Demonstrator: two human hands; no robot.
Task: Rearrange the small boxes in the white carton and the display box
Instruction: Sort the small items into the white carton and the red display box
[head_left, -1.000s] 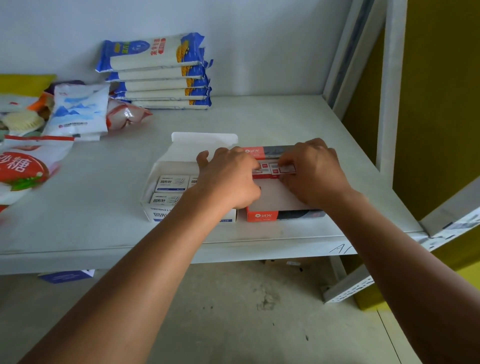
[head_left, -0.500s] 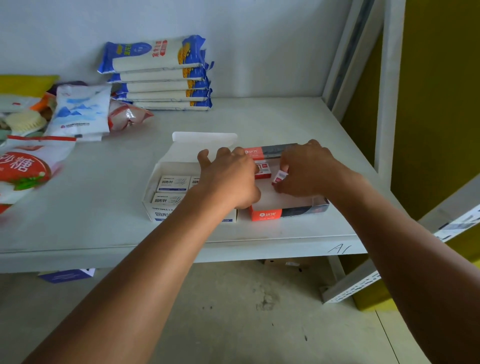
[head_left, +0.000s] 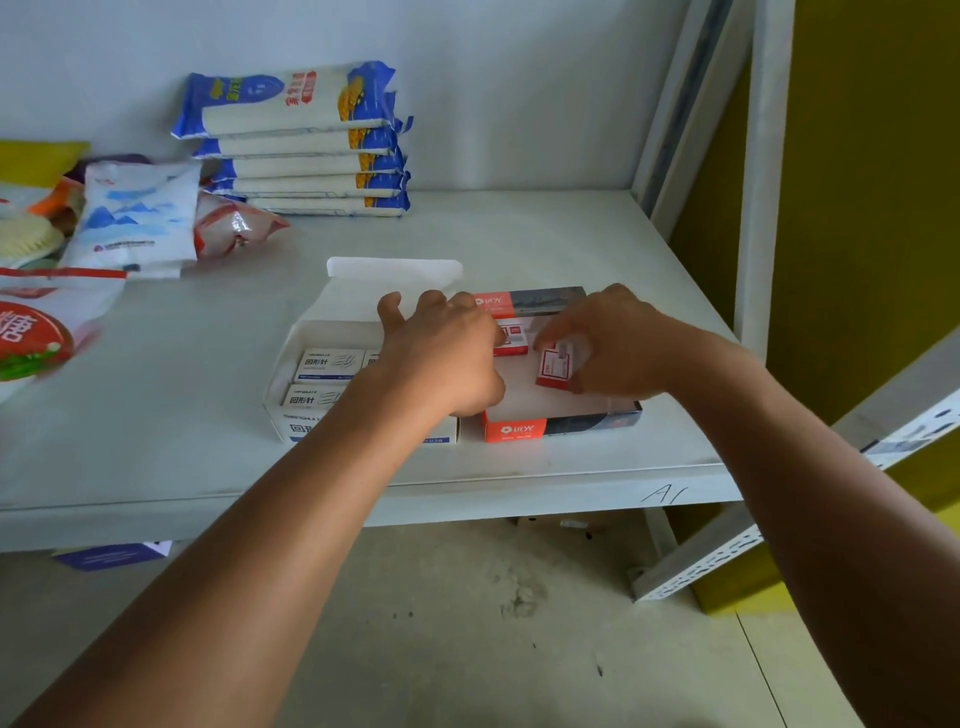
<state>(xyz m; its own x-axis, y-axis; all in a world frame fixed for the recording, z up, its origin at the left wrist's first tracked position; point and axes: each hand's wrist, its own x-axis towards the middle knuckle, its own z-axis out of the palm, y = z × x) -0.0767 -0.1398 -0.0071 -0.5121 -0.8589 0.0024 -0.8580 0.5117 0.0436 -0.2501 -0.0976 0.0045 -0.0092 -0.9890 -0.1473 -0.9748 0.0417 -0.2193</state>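
Observation:
A white carton (head_left: 291, 358) with its lid flipped back stands on the shelf, holding small white-and-blue boxes (head_left: 328, 364). Touching its right side is the orange-and-dark display box (head_left: 514, 430), its white floor mostly bare. My right hand (head_left: 613, 343) grips a small red box (head_left: 553, 368), tilted, above that floor. My left hand (head_left: 441, 353) rests across the seam between the two containers, fingers curled next to another small red box (head_left: 511, 340) at the display box's back. What the left fingers touch is hidden.
The grey shelf (head_left: 519, 244) carries a stack of blue-and-white noodle packs (head_left: 301, 140) at the back, a white pouch (head_left: 135, 218) and a red-labelled bag (head_left: 31, 338) at the left. A white upright post (head_left: 758, 171) stands at the right. Concrete floor lies below.
My right hand has lifted one small red box off the back row and drawn it forward and right, tilting it. My left hand has stayed nearly still.

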